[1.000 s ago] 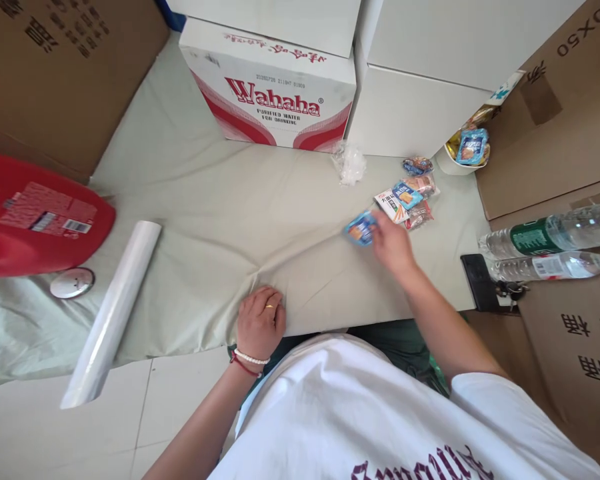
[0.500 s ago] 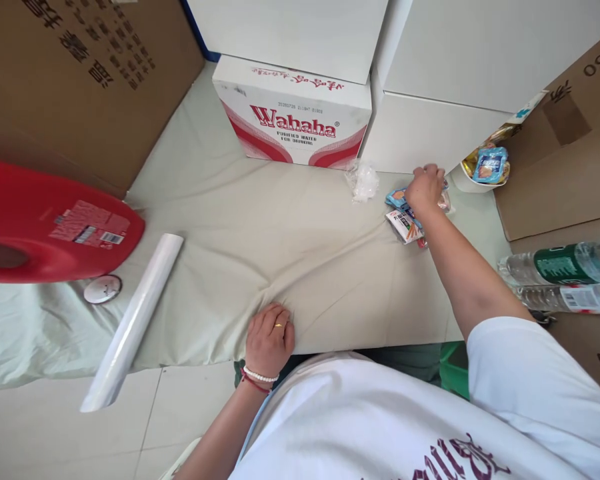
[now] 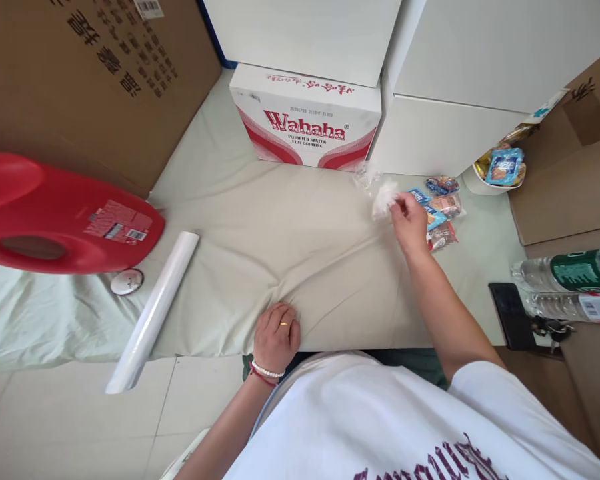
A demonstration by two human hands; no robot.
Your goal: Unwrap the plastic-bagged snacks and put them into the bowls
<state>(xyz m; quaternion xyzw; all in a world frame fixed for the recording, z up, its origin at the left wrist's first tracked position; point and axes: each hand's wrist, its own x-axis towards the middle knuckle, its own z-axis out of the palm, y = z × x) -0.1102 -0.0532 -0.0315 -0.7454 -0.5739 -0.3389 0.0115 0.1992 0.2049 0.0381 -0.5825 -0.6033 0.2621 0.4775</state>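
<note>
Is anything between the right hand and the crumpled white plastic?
Nothing visible: the right hand has its fingertips on the crumpled white plastic. The snack packets lie to the hand's right, not between them.

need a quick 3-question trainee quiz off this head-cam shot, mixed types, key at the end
1. True or false: the left hand rests on the cloth, apart from the white roll.

2. What is the right hand touching?
A) a water bottle
B) crumpled translucent plastic
C) the black phone

3. Fill in the blank: the large word on the red-and-white box reads "____".

Key: 1. True. 2. B. 3. Wahaha.
</note>
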